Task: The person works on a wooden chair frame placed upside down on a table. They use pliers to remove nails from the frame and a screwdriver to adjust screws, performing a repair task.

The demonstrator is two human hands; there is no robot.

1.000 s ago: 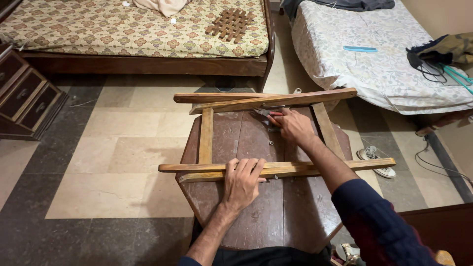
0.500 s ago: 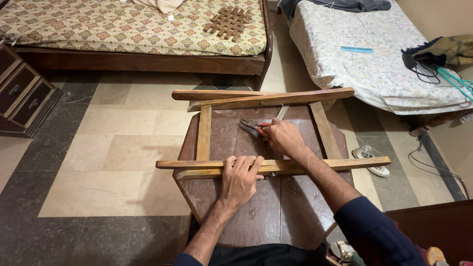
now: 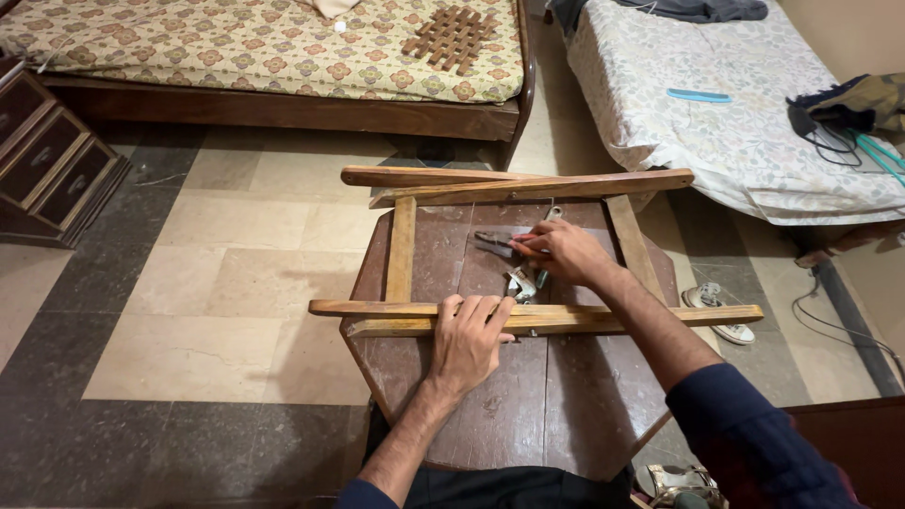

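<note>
A wooden frame [image 3: 405, 247] of light slats lies flat on a dark brown table [image 3: 528, 415]. My left hand [image 3: 467, 341] rests on the near slat, its fingers curled over the top edge. Inside the frame, my right hand [image 3: 566, 253] grips the handles of a pair of pliers [image 3: 492, 242] whose jaws point left. A small metal tool [image 3: 518, 283] lies on the table just below that hand. Another silvery piece [image 3: 552, 214] shows above it, near the far slat.
A bed with a floral cover [image 3: 236, 47] carries a wooden lattice mat [image 3: 454, 36]. A second bed [image 3: 716, 123] at right holds a blue strip [image 3: 699, 95] and a bag with cables [image 3: 848, 113]. Dark drawers [image 3: 47, 160] stand at left; a shoe [image 3: 718, 303] lies on the tiled floor.
My right hand has shifted a little inside the frame with the pliers, from the far slat toward the middle. My left hand stays on the near slat.
</note>
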